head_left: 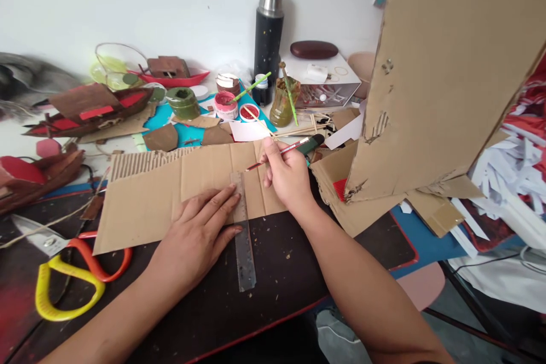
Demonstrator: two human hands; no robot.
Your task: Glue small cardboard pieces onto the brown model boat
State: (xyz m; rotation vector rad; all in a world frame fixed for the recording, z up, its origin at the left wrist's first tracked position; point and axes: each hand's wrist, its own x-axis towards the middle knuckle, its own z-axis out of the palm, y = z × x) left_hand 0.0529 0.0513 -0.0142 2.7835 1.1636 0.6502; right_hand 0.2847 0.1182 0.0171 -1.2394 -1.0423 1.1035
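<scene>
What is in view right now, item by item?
cardboard sheet: one, brown, flat on the dark table
ruler: one, clear, upright across the sheet's near edge
pencil: one, red, tip at the ruler's top
scissors: one pair, yellow and orange handles, near left
flask: one, black with steel cap, by the wall
paint pots: several, red and green, back centre
cardboard panel: one, brown, propped up at right
paper scraps: a heap, white and red, far right
left hand: flat, pressing on ruler and sheet
right hand: grip closed on the pencil
</scene>
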